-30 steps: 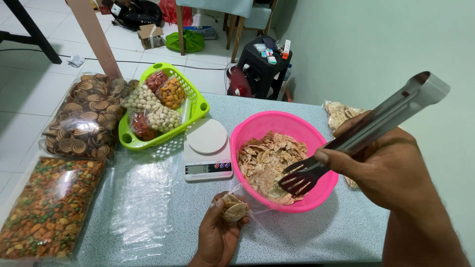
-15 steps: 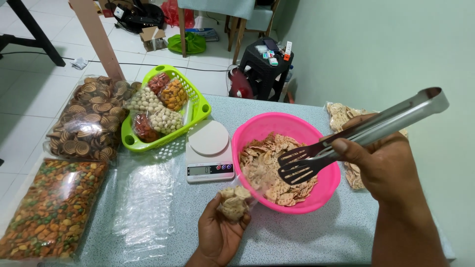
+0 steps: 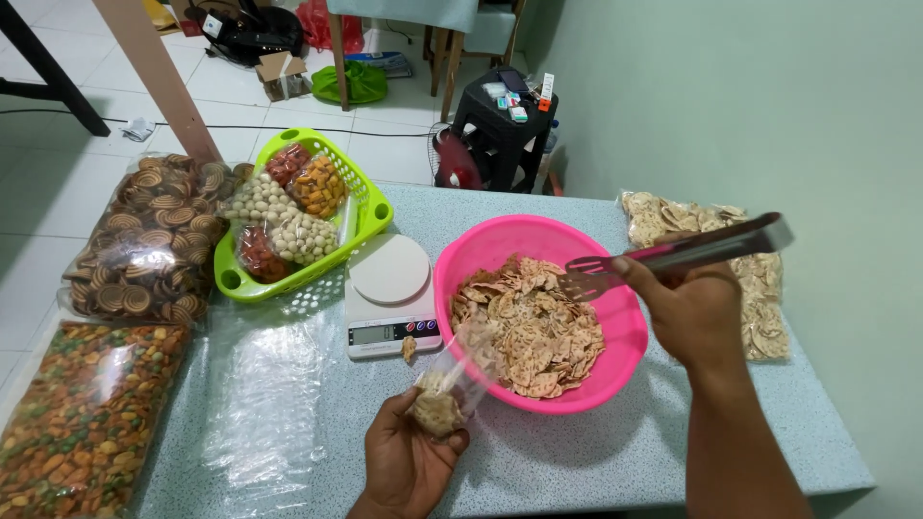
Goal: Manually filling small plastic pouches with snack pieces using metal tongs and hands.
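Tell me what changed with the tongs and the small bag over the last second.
The right hand lifted the tongs out of the chips, up and toward the pink bowl's far right rim. The left hand tipped the small clear bag so its open end leans toward the bowl. Scale, green basket and big snack bags stayed put.

A green basket with snack packs sits beside a white scale. Big bags of round cookies and mixed snacks lie on the surface.
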